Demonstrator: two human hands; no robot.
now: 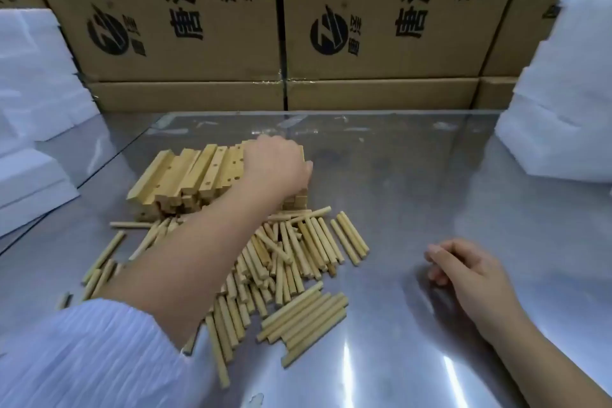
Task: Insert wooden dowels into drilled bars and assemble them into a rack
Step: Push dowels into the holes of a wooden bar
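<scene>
A stack of pale drilled wooden bars [185, 175] lies on the shiny metal table [430, 195], left of centre. My left hand [278, 166] reaches across and rests on the right end of that stack, fingers curled down over the bars there; whether it grips one is hidden. A loose heap of round wooden dowels [291, 268] spreads in front of the bars, partly under my left forearm. My right hand [463, 267] rests on the table to the right of the dowels, fingers loosely curled, holding nothing.
Large printed cardboard boxes [381, 26] stand along the back edge of the table. White foam blocks are piled at the left [36, 103] and at the right [563, 93]. A clear sheet covers the far part of the table.
</scene>
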